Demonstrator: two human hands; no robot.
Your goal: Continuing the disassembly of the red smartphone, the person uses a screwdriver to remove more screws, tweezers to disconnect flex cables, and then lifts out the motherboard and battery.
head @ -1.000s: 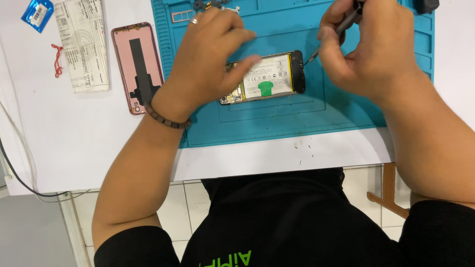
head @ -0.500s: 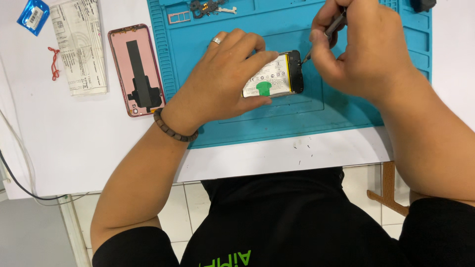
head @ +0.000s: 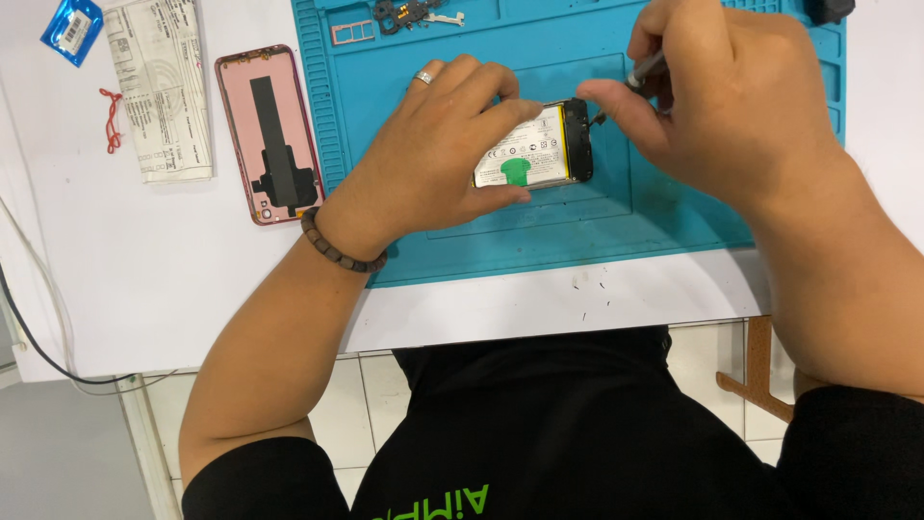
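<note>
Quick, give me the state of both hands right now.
Left hand: closed on the opened phone, pinning it to the blue mat.
Right hand: closed around a thin tool, tip at the phone's end.

screwdriver (head: 647, 69) tip — hidden behind fingers (head: 616, 101)

White table (head: 192, 289) fills the upper frame, evenly lit. Below its edge, pale floor tiles (head: 380, 404) with dark grout show. A brown wooden piece (head: 760, 380) sits lower right, a grey surface (head: 58, 453) lower left.
</note>
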